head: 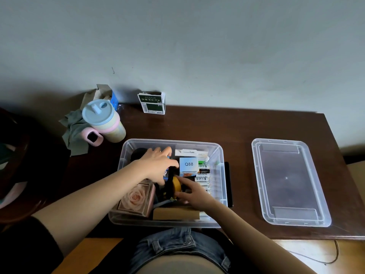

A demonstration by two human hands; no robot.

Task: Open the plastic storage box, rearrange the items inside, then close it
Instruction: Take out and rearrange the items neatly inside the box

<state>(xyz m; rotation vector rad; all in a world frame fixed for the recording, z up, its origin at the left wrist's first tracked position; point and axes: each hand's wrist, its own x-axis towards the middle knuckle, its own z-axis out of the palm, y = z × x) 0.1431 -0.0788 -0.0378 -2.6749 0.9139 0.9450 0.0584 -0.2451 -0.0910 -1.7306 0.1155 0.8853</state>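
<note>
The clear plastic storage box (217,155) stands open on the dark wooden table, with both of my hands inside it. Its lid (288,180) lies flat on the table to the right. My left hand (158,165) reaches over the middle of the box, fingers curled down round a dark item beside the white Q88 box (188,164). My right hand (192,191) pinches a yellow and black object (176,184) in the box's centre. A rose in a clear case (135,198) sits at the front left, a brown box (175,213) at the front, and packed batteries (203,176) to the right.
A pastel cup with a blue lid (104,119), a grey cloth (74,131) and an open carton (106,93) stand at the back left. A green and white carton (152,102) stands against the wall. The table's right edge is just beyond the lid.
</note>
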